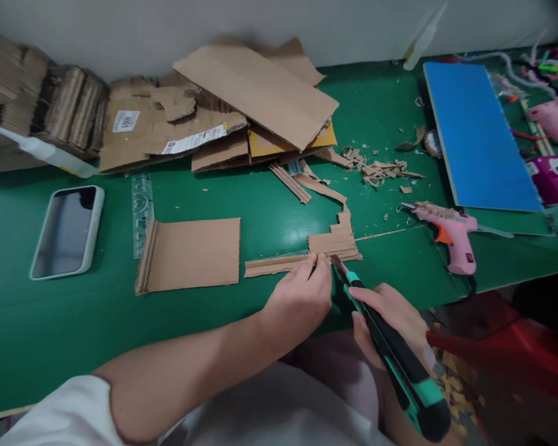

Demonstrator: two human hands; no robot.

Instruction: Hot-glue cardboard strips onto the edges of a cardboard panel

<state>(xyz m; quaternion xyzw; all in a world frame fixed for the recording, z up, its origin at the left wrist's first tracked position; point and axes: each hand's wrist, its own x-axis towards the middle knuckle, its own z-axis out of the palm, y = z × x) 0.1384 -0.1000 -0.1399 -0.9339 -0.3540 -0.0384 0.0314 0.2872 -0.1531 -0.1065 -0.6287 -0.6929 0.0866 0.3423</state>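
Note:
My left hand (pixel 302 297) rests on the green table (pixel 51 328), fingertips pressed together on the near edge of a stepped cardboard strip (pixel 302 257). My right hand (pixel 393 319) is wrapped around a black-and-teal utility knife (pixel 390 353), whose blade tip touches the cardboard just right of my left fingers. A rectangular cardboard piece (pixel 190 254) with a folded left edge lies flat to the left of the strip.
A phone (pixel 67 230) and a clear ruler (pixel 142 214) lie at the left. Cardboard sheets (pixel 242 105) pile up at the back. A pink glue gun (pixel 451 232), a blue board (pixel 481 136) and cardboard scraps (pixel 381 170) sit at the right. A red stool (pixel 506 347) stands beside the table.

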